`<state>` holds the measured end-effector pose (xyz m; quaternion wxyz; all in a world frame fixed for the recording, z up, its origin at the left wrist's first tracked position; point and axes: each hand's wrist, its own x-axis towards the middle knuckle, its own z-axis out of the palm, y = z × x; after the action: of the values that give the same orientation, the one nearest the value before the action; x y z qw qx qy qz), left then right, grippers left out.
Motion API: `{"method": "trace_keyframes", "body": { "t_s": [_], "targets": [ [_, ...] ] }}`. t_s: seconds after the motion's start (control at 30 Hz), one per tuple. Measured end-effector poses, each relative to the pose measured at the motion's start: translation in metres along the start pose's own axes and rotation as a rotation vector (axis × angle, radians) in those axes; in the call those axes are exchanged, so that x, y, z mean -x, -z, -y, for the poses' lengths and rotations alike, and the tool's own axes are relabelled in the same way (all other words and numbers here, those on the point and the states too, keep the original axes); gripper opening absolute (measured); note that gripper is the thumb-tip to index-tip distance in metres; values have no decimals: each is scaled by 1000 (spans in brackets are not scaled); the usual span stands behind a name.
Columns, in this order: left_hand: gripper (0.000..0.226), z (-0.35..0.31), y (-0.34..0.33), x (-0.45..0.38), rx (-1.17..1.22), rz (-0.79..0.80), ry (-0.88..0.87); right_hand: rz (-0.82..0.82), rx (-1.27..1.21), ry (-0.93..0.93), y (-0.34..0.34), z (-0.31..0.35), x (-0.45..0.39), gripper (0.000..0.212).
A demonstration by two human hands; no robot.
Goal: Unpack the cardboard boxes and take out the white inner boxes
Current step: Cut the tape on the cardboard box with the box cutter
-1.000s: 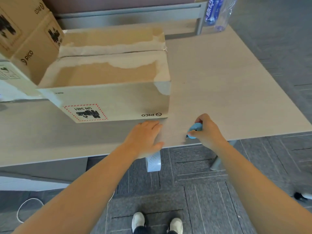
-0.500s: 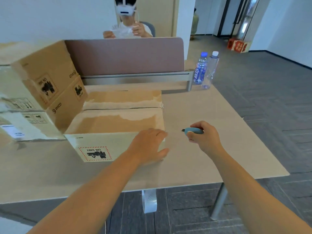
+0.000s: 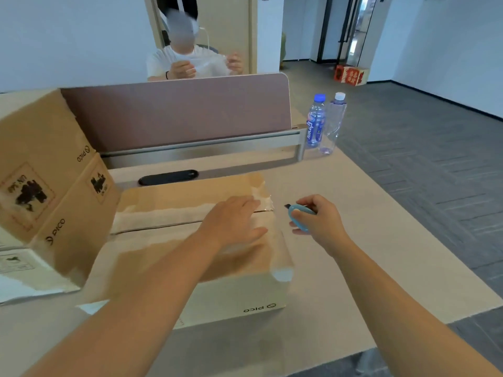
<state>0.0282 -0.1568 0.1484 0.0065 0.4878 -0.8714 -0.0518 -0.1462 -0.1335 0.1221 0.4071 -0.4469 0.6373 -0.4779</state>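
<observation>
Closed cardboard box (image 3: 190,240) sits near-centre on the table (image 3: 353,268), its taped top seam facing up; left hand (image 3: 234,224) lies flat, fingers straight, on the lid near the seam's right end, while right hand (image 3: 318,221), just right of the box, grips a blue cutter (image 3: 299,216).

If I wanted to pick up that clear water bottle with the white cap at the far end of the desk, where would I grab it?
Grip the clear plastic water bottle with the white cap around its mid-body, fingers wrapping from the right, open-floor side. It stands upright, and the blue-capped, blue-labelled bottle stands close on its left with the metal partition rail beyond that, so the right side looks least crowded.
</observation>
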Motion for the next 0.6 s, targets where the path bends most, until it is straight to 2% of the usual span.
{"method": "trace_keyframes", "body": {
  "t_s": [0.33, 0.6],
  "targets": [
    [82, 25, -26, -46, -14, 104, -61, -63, -153, -102, -32, -16, -29, 13],
    [82, 29, -32, -49, -20, 91, -55, -19, -163, -72, -34, -15, -46, 10]
  ]
}}
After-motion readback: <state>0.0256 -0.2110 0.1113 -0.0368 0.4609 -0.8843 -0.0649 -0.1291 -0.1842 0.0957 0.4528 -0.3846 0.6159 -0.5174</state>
